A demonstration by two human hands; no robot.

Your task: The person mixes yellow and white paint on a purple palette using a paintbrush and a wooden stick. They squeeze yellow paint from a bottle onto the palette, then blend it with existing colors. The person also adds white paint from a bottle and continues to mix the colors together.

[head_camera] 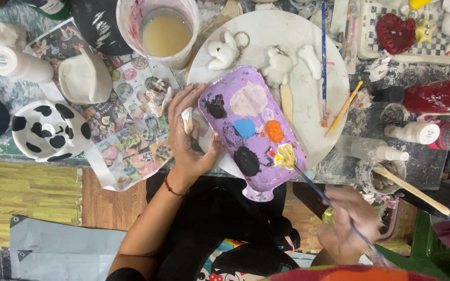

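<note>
**Brush tip meets yellow paint at the palette's near corner**

The right hand (351, 224), blurred but seemingly pinching a thin blue brush (323, 193), slants it up-left to the yellow blob (286, 155). The left hand (191, 136) curls round a small white piece (187, 119) beside the purple palette (251, 130).

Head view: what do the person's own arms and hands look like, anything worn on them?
Both are bare: no gloves and no sleeves reach the forearms. The left hand has a thin red beaded bracelet around its wrist. The right hand is motion-blurred; no ring or band can be made out on it.
</note>
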